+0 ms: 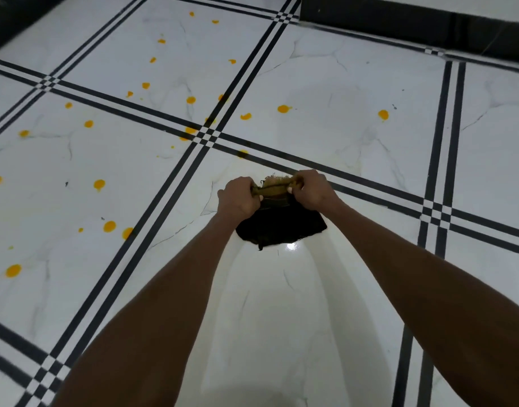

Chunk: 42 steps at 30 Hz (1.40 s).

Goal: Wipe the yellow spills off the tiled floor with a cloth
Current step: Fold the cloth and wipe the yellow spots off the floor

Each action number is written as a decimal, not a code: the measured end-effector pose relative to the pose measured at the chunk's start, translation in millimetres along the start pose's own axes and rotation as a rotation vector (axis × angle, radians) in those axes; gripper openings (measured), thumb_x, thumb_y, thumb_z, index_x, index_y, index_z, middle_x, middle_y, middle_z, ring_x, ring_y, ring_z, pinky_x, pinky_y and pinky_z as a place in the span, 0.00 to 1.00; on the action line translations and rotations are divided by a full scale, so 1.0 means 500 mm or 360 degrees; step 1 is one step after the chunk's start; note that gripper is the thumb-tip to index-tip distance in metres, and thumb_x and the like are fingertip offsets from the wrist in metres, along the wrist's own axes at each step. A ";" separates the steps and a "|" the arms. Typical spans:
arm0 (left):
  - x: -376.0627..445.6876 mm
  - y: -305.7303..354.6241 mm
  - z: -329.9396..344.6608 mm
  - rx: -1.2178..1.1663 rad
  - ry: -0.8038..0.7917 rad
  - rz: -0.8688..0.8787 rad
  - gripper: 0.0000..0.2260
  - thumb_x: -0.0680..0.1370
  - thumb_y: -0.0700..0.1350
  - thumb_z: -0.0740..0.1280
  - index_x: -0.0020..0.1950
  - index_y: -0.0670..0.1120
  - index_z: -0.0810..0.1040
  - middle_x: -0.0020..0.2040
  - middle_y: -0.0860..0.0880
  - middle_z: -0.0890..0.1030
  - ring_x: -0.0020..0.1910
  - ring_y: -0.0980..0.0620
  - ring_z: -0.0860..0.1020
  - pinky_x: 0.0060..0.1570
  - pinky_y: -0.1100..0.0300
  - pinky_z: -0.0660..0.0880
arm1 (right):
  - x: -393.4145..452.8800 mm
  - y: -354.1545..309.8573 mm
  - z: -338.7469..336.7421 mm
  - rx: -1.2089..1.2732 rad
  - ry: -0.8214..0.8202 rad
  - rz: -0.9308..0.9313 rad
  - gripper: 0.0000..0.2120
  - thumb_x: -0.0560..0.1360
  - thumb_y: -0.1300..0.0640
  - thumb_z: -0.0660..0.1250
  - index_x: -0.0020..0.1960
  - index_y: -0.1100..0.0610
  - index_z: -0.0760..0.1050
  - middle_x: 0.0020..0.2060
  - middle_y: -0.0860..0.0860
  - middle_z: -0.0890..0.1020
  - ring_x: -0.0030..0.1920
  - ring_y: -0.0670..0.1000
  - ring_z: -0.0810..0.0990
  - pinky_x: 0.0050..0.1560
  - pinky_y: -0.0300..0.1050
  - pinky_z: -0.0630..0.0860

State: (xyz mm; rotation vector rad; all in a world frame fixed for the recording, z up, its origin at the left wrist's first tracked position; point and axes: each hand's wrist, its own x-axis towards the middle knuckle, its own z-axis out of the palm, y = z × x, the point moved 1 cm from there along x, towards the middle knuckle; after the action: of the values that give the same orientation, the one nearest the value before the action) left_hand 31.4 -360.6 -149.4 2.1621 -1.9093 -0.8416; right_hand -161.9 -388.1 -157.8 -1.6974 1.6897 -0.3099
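A dark cloth (281, 229) with a yellow-stained, frayed top edge hangs between both hands above the white tiled floor (340, 136). My left hand (239, 198) grips its left top corner and my right hand (311, 190) grips the right top corner, stretching the edge between them. Several yellow spills dot the tiles, such as a drop (283, 109) ahead, a drop (383, 114) to the right, a drop (109, 226) to the left and a drop (13, 270) at the far left. The nearest spill (243, 153) lies on a black line just beyond the cloth.
Black double stripes (206, 136) cross the floor in a grid. A dark skirting (399, 22) runs along the wall at the far right, and another dark edge (14, 16) lies at the far left. The tile below my arms is glossy.
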 end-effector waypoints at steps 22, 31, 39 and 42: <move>-0.068 -0.083 -0.062 -0.0067 0.0256 0.0283 0.09 0.76 0.36 0.70 0.55 0.42 0.80 0.55 0.43 0.80 0.55 0.42 0.78 0.52 0.50 0.76 | 0.006 -0.106 -0.035 -0.0580 -0.0253 -0.0464 0.13 0.82 0.57 0.65 0.65 0.56 0.79 0.62 0.56 0.80 0.64 0.57 0.79 0.59 0.51 0.77; 0.044 -0.188 0.036 0.0082 0.0626 0.0123 0.23 0.88 0.49 0.55 0.81 0.41 0.66 0.83 0.42 0.65 0.84 0.42 0.58 0.83 0.42 0.57 | 0.033 0.021 0.114 -0.0772 0.0192 -0.0730 0.34 0.86 0.38 0.50 0.85 0.54 0.53 0.85 0.53 0.53 0.86 0.54 0.49 0.84 0.61 0.47; 0.043 -0.190 0.044 0.0145 0.0627 0.0066 0.25 0.88 0.50 0.50 0.85 0.47 0.56 0.86 0.48 0.55 0.86 0.50 0.48 0.84 0.44 0.51 | 0.287 -0.067 0.054 -0.0817 0.0195 -0.0590 0.34 0.86 0.42 0.43 0.84 0.62 0.54 0.85 0.59 0.51 0.85 0.60 0.50 0.83 0.65 0.48; 0.043 -0.194 0.048 0.0167 0.0663 0.0021 0.26 0.88 0.50 0.50 0.86 0.44 0.52 0.87 0.46 0.51 0.86 0.49 0.47 0.84 0.43 0.49 | 0.301 -0.116 0.095 -0.0915 0.0155 -0.0818 0.32 0.86 0.42 0.42 0.85 0.57 0.55 0.85 0.56 0.56 0.85 0.59 0.52 0.82 0.70 0.49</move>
State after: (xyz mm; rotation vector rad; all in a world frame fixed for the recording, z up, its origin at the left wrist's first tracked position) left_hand 104.9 -356.9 -220.1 2.1648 -1.7816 -0.2602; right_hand -69.7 -521.5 -202.0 -2.5841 1.4657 -0.1434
